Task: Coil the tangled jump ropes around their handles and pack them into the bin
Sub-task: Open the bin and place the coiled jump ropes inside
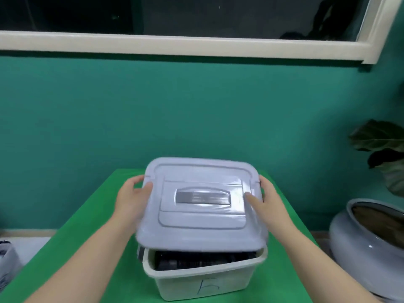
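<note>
A white plastic bin (205,283) with a hand-drawn mark on its front stands on the green table (91,248). Dark jump ropes (196,260) show through the gap under the lid; their handles are hard to make out. A pale lavender lid (203,215) with a grey recessed handle hovers tilted over the bin, its near edge raised above the rim. My left hand (133,197) grips the lid's left edge, thumb on top. My right hand (265,200) grips the right edge, thumb lying on the lid.
A teal wall and a white window sill rise behind the table. A large grey ceramic pot (367,243) and a dark-leaved plant (380,145) stand to the right. A grey object (6,263) sits on the floor at the left.
</note>
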